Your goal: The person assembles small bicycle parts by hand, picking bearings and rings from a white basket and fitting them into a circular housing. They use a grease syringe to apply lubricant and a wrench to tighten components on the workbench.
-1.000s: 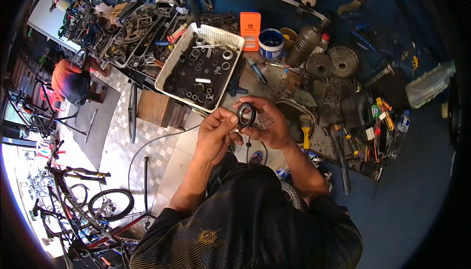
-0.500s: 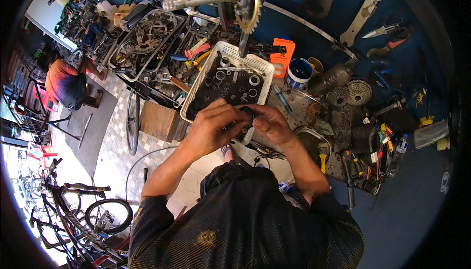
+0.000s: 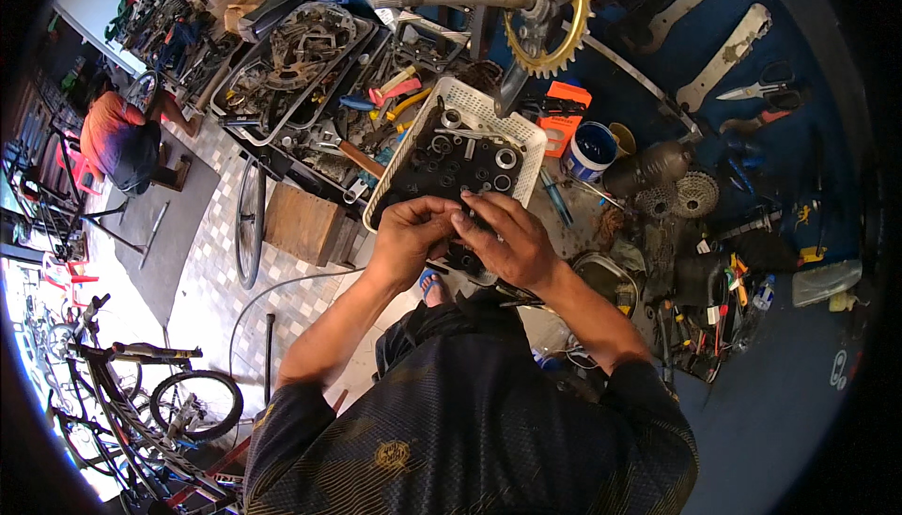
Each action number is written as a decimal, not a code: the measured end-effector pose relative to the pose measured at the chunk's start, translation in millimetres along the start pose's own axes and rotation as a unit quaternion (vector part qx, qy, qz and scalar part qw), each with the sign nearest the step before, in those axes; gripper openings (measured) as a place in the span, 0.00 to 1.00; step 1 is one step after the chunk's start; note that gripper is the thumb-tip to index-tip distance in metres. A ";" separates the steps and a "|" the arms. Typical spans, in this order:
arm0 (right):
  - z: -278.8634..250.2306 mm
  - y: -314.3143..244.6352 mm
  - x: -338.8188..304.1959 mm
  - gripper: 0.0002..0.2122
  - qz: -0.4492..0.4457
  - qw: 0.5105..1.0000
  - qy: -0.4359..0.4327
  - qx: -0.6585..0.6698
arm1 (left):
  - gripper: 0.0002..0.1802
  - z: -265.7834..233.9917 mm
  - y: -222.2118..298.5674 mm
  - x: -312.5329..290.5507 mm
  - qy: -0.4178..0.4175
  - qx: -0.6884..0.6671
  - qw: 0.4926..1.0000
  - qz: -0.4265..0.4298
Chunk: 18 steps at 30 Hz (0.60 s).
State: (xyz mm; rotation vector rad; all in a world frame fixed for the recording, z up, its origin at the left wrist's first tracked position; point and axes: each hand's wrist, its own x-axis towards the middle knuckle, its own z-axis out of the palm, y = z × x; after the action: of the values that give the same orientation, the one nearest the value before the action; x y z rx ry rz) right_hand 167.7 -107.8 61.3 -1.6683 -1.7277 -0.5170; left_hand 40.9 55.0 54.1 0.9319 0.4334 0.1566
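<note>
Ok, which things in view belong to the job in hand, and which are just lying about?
Likely in the job:
left hand and right hand, close together; any held part is hidden
white basket
metal rings in it

Apparently lying about:
wooden block
orange box
white-and-blue tub
toothed sprockets

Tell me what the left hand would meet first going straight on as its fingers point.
Most likely the right hand: its fingers sit close by the fingertips of the left hand, though whether they touch is unclear here.
</note>
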 end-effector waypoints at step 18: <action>20.6 8.3 -23.9 0.13 0.594 0.411 -0.044 0.691 | 0.10 15.1 -5.0 11.2 -0.055 0.462 0.792 0.395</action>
State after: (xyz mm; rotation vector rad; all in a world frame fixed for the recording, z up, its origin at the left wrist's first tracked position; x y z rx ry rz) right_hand 170.9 -109.8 28.9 -0.9763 -0.0998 1.3614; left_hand 57.1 44.3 54.7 2.0641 -0.0620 0.6932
